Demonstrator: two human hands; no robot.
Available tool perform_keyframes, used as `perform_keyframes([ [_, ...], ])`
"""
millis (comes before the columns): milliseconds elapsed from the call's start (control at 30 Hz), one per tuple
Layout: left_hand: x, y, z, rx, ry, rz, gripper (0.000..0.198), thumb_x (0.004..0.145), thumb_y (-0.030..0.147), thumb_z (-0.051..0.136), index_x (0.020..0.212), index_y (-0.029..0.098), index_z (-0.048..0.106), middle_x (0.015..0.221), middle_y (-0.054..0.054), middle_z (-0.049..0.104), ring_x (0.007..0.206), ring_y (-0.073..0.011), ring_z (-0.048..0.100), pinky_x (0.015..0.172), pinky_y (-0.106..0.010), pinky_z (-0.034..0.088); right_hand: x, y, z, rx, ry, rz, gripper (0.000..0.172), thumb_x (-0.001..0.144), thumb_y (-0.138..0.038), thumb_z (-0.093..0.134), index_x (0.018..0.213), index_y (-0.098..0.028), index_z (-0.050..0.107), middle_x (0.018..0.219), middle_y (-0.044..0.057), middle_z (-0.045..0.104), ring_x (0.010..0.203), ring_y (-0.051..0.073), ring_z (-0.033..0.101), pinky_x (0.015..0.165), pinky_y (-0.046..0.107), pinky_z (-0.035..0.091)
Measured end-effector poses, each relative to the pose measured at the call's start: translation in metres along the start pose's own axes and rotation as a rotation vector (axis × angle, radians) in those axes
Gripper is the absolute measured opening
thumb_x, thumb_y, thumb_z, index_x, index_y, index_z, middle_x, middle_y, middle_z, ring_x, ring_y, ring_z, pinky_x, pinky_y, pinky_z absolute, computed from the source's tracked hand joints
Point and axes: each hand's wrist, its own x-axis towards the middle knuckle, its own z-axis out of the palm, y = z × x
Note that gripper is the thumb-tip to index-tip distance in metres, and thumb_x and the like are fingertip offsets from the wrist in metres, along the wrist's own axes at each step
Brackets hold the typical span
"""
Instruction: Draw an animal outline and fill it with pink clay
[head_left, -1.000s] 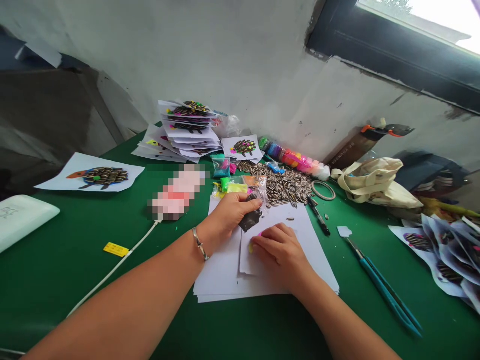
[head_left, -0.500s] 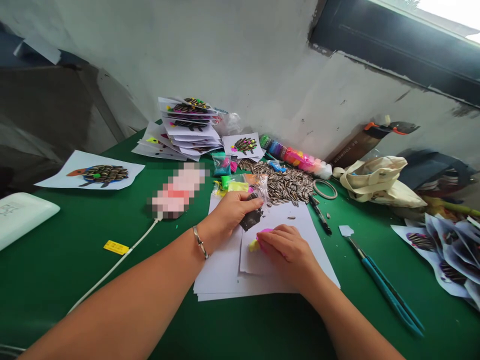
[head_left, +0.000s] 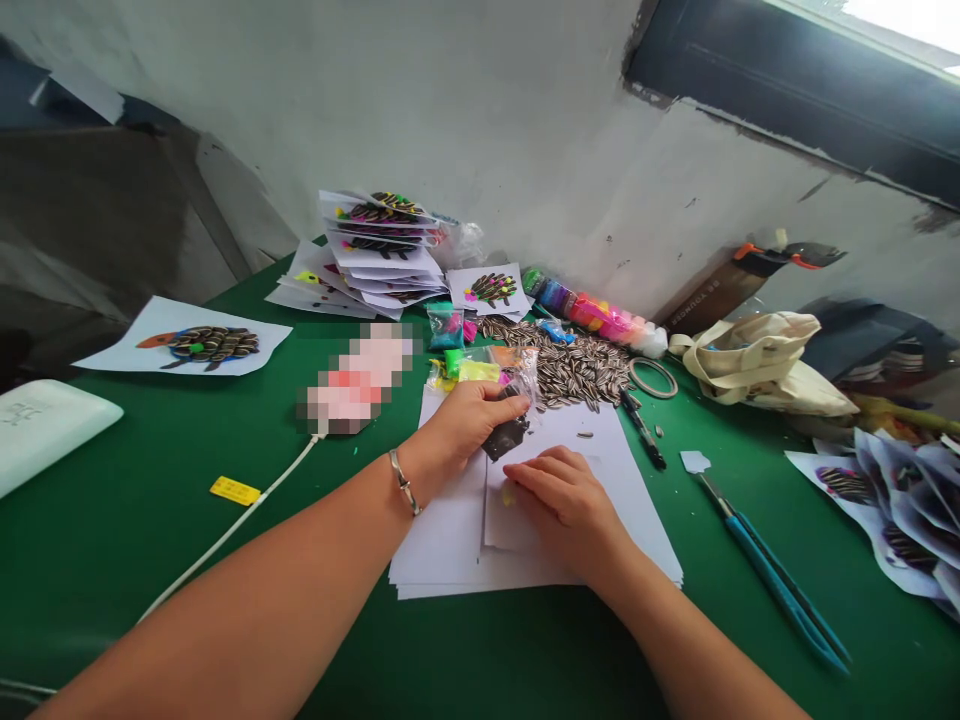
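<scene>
My left hand (head_left: 461, 420) grips a small clear bag of black modelling clay (head_left: 505, 438) between thumb and fingers, above the paper stack. Close beside it, my right hand (head_left: 566, 495) hangs low over a small white sheet (head_left: 499, 525), fingers together and curved down. Its thumb and whatever it may hold are hidden. A faint yellow spot (head_left: 508, 496) shows by its fingertips. Beneath both hands lies a stack of larger white paper (head_left: 435, 560). Behind them sit a bag of yellow clay (head_left: 478, 371) and a heap of sunflower seeds (head_left: 577, 370).
On the right lie a black pen (head_left: 643, 430), a roll of tape (head_left: 652, 378), blue tweezers (head_left: 787, 580) and a cloth bag (head_left: 757, 360). Seed pictures are piled at the back (head_left: 386, 250). A white cable (head_left: 247, 515) runs across the left of the green table (head_left: 330, 560).
The pink and yellow pieces seen under my right hand are out of sight, apart from a faint yellow spot. My right fingers have shifted slightly left; my left hand still holds the black clay bag.
</scene>
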Motion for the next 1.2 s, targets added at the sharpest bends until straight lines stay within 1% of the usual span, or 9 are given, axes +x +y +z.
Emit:
perform_keyframes([
  [133,0.0,0.0,-0.001,0.008,-0.004,0.002,0.025,0.075,0.025,0.071,0.059,0.015,0.054,0.053,0.004,0.049,0.049,-0.0078,0.042,0.047,-0.023,0.029,0.0,-0.001,-0.001,-0.017,0.016,0.01,0.023,0.088,-0.011,0.059,0.107,-0.022,0.067,0.091,0.004,0.072,0.083,0.02,0.056,0.072,0.035,0.043],
  [233,0.0,0.001,-0.001,0.007,-0.012,-0.013,0.025,0.075,0.025,0.071,0.059,0.015,0.054,0.055,0.003,0.052,0.05,-0.008,0.044,0.048,-0.023,0.03,-0.001,0.001,-0.003,-0.03,0.02,0.0,0.02,0.088,-0.011,0.059,0.104,-0.021,0.067,0.084,0.003,0.072,0.08,0.019,0.057,0.073,0.035,0.042],
  [367,-0.001,0.002,0.0,0.005,-0.02,-0.018,0.026,0.077,0.024,0.07,0.058,0.015,0.055,0.053,0.003,0.052,0.048,-0.0079,0.044,0.048,-0.023,0.03,-0.003,0.004,-0.004,-0.026,0.016,-0.002,0.023,0.089,-0.008,0.056,0.105,-0.02,0.067,0.079,0.002,0.071,0.078,0.018,0.059,0.073,0.035,0.041],
  [467,-0.002,0.002,0.001,-0.006,-0.021,-0.018,0.027,0.077,0.024,0.071,0.057,0.015,0.055,0.051,0.004,0.052,0.047,-0.0075,0.043,0.049,-0.023,0.031,-0.003,0.003,-0.004,-0.016,0.003,0.007,0.024,0.089,-0.009,0.055,0.106,-0.021,0.066,0.08,0.003,0.071,0.079,0.018,0.059,0.073,0.034,0.041],
  [633,0.001,-0.001,-0.001,-0.013,-0.018,-0.017,0.026,0.074,0.027,0.073,0.058,0.015,0.057,0.052,0.003,0.054,0.048,-0.0083,0.045,0.049,-0.024,0.03,-0.002,0.001,-0.003,-0.001,0.02,0.015,0.024,0.09,-0.01,0.054,0.107,-0.022,0.067,0.089,0.004,0.072,0.081,0.018,0.059,0.072,0.034,0.043],
  [767,0.004,-0.005,-0.002,-0.02,-0.027,-0.015,0.026,0.073,0.03,0.074,0.059,0.015,0.058,0.052,0.003,0.053,0.047,-0.0083,0.044,0.049,-0.024,0.03,-0.001,0.001,-0.001,-0.007,0.012,0.026,0.022,0.089,-0.012,0.057,0.105,-0.022,0.068,0.086,0.005,0.071,0.081,0.019,0.058,0.072,0.034,0.044],
  [867,0.004,-0.006,-0.002,-0.017,-0.018,-0.004,0.025,0.071,0.031,0.075,0.061,0.014,0.06,0.055,0.002,0.056,0.05,-0.0091,0.047,0.051,-0.024,0.031,0.001,0.0,0.0,-0.018,0.019,0.032,0.019,0.087,-0.013,0.059,0.102,-0.021,0.068,0.083,0.004,0.07,0.08,0.019,0.057,0.071,0.034,0.043],
  [1067,0.003,-0.004,-0.001,-0.015,-0.022,-0.01,0.027,0.073,0.03,0.074,0.059,0.015,0.057,0.052,0.003,0.052,0.048,-0.0079,0.043,0.049,-0.024,0.029,0.004,-0.008,-0.003,-0.124,0.016,-0.053,0.016,0.089,-0.01,0.057,0.097,-0.021,0.066,0.079,0.002,0.071,0.078,0.017,0.055,0.074,0.034,0.039],
  [1200,0.004,-0.004,-0.001,-0.02,-0.028,-0.012,0.027,0.073,0.03,0.074,0.059,0.014,0.057,0.053,0.003,0.054,0.048,-0.0081,0.044,0.048,-0.024,0.03,0.001,-0.01,-0.006,-0.245,-0.032,-0.108,0.017,0.092,-0.011,0.053,0.102,-0.02,0.064,0.079,0.003,0.071,0.082,0.018,0.055,0.077,0.035,0.037],
])
